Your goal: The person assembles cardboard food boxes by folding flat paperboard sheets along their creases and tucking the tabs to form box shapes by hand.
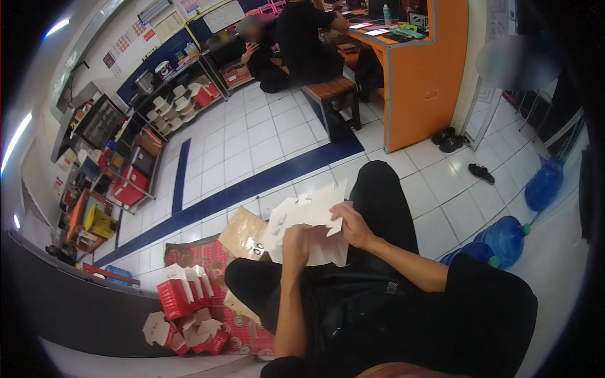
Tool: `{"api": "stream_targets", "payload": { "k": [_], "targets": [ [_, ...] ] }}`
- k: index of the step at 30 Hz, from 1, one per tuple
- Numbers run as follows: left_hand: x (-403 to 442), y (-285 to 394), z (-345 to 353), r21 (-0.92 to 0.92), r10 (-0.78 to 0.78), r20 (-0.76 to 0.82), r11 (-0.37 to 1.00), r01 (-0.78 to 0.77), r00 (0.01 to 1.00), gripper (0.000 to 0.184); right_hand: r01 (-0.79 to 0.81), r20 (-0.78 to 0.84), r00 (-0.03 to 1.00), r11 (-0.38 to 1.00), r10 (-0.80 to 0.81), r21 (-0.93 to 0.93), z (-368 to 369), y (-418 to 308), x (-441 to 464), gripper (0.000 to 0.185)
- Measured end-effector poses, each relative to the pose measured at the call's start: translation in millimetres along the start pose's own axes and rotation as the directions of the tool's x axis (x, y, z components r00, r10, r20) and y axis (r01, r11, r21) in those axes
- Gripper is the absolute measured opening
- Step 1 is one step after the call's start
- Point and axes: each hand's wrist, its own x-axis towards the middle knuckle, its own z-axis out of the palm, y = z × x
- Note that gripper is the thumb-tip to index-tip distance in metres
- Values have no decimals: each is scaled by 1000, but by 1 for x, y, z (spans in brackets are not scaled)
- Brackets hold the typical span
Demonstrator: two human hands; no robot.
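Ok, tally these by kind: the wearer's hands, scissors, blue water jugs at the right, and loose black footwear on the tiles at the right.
Wearer's hands: 2
Scissors: 1
Blue water jugs: 3
Loose black shoes or sandals: 3
Total: 9

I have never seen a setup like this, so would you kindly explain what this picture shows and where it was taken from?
There is no machine here: a person works with two bare hands. The single picture comes from a camera worn on the head, looking forward and down, and the view looks curved. The left hand and right hand both hold a white cardboard piece. On the tiled floor, to the left, lies a red patterned mat, with red-and-white boxes grouped near it. A brown paper sheet lies just beyond the left knee.
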Motion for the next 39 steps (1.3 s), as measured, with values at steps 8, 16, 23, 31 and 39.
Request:
{"api": "stream_targets", "payload": {
  "k": [8,16,23,31,39],
  "targets": [
    [2,16,-1,78,57,1,995,-57,998,12,135,14,991,991,-135,19,-7,-29,-5,19],
    [-3,19,18,133,47,144,989,-66,988,22,105,185,979,992,-90,-76,-7,-18,-16,9],
    [-10,12,35,114,-8,189,993,-14,982,20,69,279,959,997,-53,-46,-7,-1,-25,12],
    [-14,3,33,122,-148,226,985,123,963,20,87,304,950,995,-69,-46,-6,13,-35,26],
    [76,66,-12,133,140,23,981,-142,990,36,-136,287,944,983,166,-119,-5,17,-33,22]
  ]
}}
